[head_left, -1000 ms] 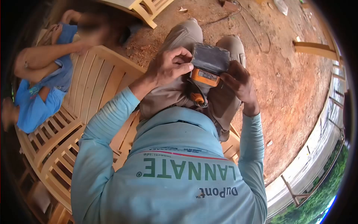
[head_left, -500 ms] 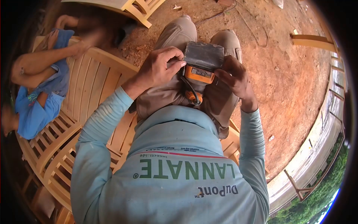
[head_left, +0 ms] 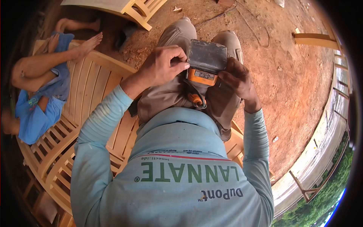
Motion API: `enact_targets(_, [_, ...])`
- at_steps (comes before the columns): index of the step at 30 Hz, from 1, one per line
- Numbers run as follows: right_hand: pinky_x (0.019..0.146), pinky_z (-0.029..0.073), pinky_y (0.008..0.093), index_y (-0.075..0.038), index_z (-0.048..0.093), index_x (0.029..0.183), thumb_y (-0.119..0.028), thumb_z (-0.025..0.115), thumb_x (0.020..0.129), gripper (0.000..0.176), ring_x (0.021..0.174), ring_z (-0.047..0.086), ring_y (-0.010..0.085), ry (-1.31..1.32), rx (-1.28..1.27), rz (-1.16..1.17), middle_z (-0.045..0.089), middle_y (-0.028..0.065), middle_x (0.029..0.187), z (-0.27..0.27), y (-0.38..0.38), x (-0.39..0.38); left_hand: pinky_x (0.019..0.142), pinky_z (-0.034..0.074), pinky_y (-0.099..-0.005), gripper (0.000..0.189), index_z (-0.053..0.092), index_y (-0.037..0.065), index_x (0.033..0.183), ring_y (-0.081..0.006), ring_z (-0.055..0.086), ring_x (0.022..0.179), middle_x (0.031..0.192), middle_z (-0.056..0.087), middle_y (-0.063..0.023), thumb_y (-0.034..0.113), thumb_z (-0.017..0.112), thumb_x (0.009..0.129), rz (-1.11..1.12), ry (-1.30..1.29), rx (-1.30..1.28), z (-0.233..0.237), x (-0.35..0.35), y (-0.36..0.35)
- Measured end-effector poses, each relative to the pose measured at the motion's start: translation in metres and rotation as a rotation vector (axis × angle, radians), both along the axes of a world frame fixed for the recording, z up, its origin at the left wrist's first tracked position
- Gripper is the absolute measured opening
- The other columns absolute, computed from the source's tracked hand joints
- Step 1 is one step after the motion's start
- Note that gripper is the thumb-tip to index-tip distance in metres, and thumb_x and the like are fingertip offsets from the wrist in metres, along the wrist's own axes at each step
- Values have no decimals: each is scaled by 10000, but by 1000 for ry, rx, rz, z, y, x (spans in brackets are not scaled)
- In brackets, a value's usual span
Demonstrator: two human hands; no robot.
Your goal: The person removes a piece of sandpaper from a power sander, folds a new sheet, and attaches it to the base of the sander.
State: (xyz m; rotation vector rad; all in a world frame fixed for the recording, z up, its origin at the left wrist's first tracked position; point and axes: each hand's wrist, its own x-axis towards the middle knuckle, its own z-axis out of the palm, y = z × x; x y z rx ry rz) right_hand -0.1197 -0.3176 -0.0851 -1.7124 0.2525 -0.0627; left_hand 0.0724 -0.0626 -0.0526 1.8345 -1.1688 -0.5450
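An orange electric sander rests in the lap between the thighs, its flat base turned up. Over that base lies a dark grey sheet of sandpaper, worn pale along its edges. My left hand is at the sheet's left edge, thumb and forefinger pinched together at its lower left corner. At the opposite side, my right hand grips the sheet's right edge, its fingers bent and partly in shadow. A dark cord loops at the sander's near end.
A slatted wooden bench is beneath and to the left. Another person in blue reclines on it with bare legs. Wooden furniture stands ahead, and a cable trails over the reddish dirt floor.
Both hands stay at the sheet's edges with little movement. The sander has shifted very slightly. The other person's foot, blurred before, now shows sharply over the bench edge.
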Motion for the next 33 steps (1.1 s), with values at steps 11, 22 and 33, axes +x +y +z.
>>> enact_targets(11, [829, 558, 418, -35, 663, 1069, -31, 816, 784, 323, 927, 682, 342, -340, -798, -141, 689, 180, 1080, 80, 20, 15, 732, 565, -373, 176, 671, -10, 942, -236, 723, 797, 861, 712, -127, 87, 806, 885, 75, 19, -2, 2, -8, -1])
enact_targets(22, [855, 485, 486, -49, 654, 976, -178, 769, 771, 267, 961, 639, 358, -325, -939, 280, 644, 134, 976, 57, 37, 62, 716, 563, -377, 193, 700, -13, 937, -245, 726, 773, 845, 716, -137, 96, 833, 851, 96, -33, -51, -4, -9, 0])
enact_targets(33, [767, 469, 545, -34, 584, 921, -152, 681, 735, 241, 842, 604, 425, -326, -948, 367, 598, 199, 881, 66, 48, 74, 699, 564, -415, 146, 684, 3, 883, -307, 730, 773, 830, 705, -145, 99, 784, 837, 95, -14, -154, -12, -13, 3])
